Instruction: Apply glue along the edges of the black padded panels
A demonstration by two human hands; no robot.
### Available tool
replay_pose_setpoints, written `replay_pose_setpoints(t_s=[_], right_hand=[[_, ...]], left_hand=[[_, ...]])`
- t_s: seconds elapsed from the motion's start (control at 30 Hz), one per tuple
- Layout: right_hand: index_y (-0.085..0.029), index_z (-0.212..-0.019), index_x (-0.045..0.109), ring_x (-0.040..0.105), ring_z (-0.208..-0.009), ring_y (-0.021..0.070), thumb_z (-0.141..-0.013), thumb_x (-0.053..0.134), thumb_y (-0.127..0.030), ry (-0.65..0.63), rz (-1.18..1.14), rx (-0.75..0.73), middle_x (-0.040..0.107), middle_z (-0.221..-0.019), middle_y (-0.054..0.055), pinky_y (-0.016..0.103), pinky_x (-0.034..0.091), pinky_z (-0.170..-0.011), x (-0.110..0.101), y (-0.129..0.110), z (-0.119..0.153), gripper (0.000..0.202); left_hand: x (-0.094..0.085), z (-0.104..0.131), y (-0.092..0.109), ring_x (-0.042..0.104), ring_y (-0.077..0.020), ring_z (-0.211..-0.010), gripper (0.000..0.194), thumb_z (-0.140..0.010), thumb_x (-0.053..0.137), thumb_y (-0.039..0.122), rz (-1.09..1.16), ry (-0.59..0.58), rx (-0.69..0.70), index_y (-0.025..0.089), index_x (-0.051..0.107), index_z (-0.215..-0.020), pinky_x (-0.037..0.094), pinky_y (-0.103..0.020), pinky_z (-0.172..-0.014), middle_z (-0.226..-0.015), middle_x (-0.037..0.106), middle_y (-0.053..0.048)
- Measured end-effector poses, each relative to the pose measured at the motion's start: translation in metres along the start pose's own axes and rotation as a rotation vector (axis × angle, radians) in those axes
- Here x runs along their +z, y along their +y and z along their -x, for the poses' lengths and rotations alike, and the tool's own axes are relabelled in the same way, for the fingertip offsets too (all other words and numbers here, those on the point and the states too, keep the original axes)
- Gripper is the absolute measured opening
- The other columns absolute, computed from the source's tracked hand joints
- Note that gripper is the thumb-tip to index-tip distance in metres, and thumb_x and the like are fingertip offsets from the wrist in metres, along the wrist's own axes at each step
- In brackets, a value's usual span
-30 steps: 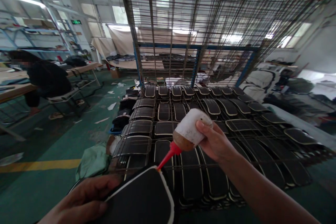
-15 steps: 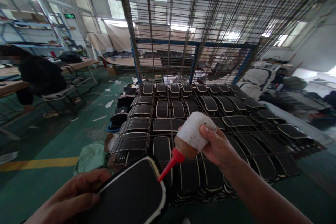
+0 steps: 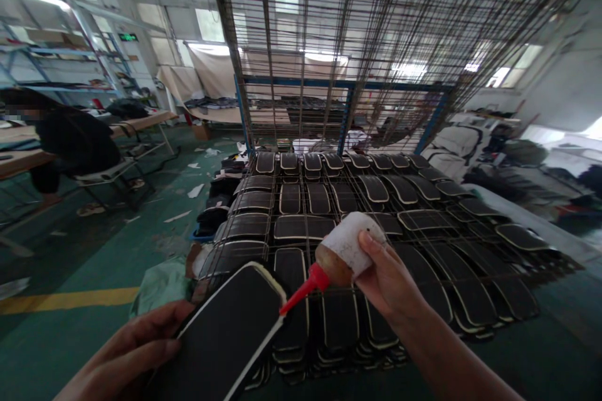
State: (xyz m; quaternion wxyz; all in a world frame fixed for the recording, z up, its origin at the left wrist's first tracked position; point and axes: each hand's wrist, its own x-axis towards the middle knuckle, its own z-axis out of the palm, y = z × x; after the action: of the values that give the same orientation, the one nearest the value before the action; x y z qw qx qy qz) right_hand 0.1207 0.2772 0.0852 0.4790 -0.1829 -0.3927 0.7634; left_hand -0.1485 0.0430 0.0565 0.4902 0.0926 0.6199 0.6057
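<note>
My left hand (image 3: 136,344) grips the left edge of a black panel (image 3: 226,332) with rounded corners and a pale line along its border. In my right hand (image 3: 385,269) is a squeeze bottle (image 3: 345,250) with a whitish wrap and brownish contents, tilted down to the left. Its red nozzle (image 3: 305,288) has its tip at the pale border near the panel's right corner. Whether the tip touches the panel is hard to tell.
Beyond my hands, a wire rack (image 3: 348,91) holds rows of similar black panels (image 3: 341,319). A green cloth (image 3: 160,282) lies on the floor at left. A person in dark clothes (image 3: 78,141) sits at a table (image 3: 145,122) on the far left.
The held panel has turned and shifted a little left, showing more of its right edge. The nozzle tip has moved slightly up and left relative to the view, staying near the border.
</note>
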Motion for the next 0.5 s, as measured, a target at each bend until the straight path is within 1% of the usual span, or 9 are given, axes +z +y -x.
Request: replay_pose_setpoints(t_s=[0.07, 0.13, 0.17, 0.27, 0.37, 0.43, 0.5], right_hand=[[-0.018, -0.084, 0.073, 0.056, -0.057, 0.0178, -0.072, 0.092, -0.042, 0.018, -0.014, -0.012, 0.061, -0.069, 0.002, 0.022, 0.049, -0.040, 0.000, 0.004, 0.000, 0.033], [-0.018, -0.086, 0.073, 0.058, -0.060, 0.0180, -0.073, 0.092, -0.042, 0.056, -0.027, -0.025, 0.062, -0.073, 0.003, 0.022, 0.051, -0.043, 0.000, 0.008, -0.002, 0.033], [-0.018, -0.087, 0.073, 0.059, -0.063, 0.0179, -0.073, 0.092, -0.042, 0.075, -0.032, -0.035, 0.063, -0.076, 0.003, 0.022, 0.053, -0.046, 0.000, 0.010, -0.003, 0.034], [-0.017, -0.089, 0.072, 0.060, -0.066, 0.0180, -0.074, 0.091, -0.042, 0.113, -0.034, -0.051, 0.065, -0.080, 0.004, 0.023, 0.056, -0.050, 0.000, 0.015, -0.005, 0.035], [-0.016, -0.090, 0.072, 0.062, -0.068, 0.0190, -0.074, 0.092, -0.042, 0.131, -0.030, -0.045, 0.067, -0.082, 0.005, 0.022, 0.055, -0.048, 0.000, 0.019, -0.005, 0.036], [-0.016, -0.092, 0.072, 0.062, -0.068, 0.0189, -0.075, 0.091, -0.041, 0.123, -0.027, -0.042, 0.067, -0.082, 0.006, 0.021, 0.054, -0.047, 0.001, 0.020, -0.003, 0.036], [-0.016, -0.094, 0.072, 0.062, -0.068, 0.0184, -0.076, 0.090, -0.041, 0.106, -0.019, -0.042, 0.066, -0.082, 0.005, 0.021, 0.055, -0.048, 0.002, 0.022, 0.000, 0.035]], left_hand=[[0.010, 0.005, 0.001, 0.071, -0.0284, -0.067, 0.044, -0.039, 0.094, 0.031, 0.045, 0.009, -0.002, 0.034, 0.077, -0.079, 0.059, -0.037, -0.056, -0.072, 0.076, 0.005], [0.018, 0.009, 0.000, 0.072, -0.0279, -0.067, 0.043, -0.040, 0.094, 0.033, 0.084, 0.035, 0.005, 0.034, 0.077, -0.079, 0.059, -0.036, -0.057, -0.072, 0.077, 0.006], [0.019, 0.008, -0.001, 0.072, -0.0282, -0.066, 0.042, -0.042, 0.094, 0.033, 0.091, 0.028, 0.007, 0.034, 0.077, -0.080, 0.060, -0.037, -0.057, -0.073, 0.078, 0.005], [0.012, -0.001, -0.006, 0.072, -0.0301, -0.065, 0.042, -0.044, 0.093, 0.028, 0.094, -0.016, -0.025, 0.031, 0.076, -0.082, 0.059, -0.040, -0.057, -0.076, 0.078, 0.002], [0.003, -0.012, -0.010, 0.073, -0.0316, -0.067, 0.048, -0.041, 0.094, 0.019, 0.136, -0.006, -0.095, 0.028, 0.075, -0.084, 0.060, -0.042, -0.059, -0.073, 0.078, 0.001], [0.004, -0.012, -0.009, 0.074, -0.0324, -0.066, 0.047, -0.042, 0.094, 0.016, 0.169, -0.013, -0.114, 0.027, 0.074, -0.084, 0.061, -0.042, -0.058, -0.072, 0.078, 0.000], [0.013, -0.006, -0.005, 0.074, -0.0324, -0.063, 0.045, -0.046, 0.093, 0.014, 0.176, -0.015, -0.082, 0.025, 0.073, -0.085, 0.062, -0.042, -0.056, -0.071, 0.078, -0.002]])
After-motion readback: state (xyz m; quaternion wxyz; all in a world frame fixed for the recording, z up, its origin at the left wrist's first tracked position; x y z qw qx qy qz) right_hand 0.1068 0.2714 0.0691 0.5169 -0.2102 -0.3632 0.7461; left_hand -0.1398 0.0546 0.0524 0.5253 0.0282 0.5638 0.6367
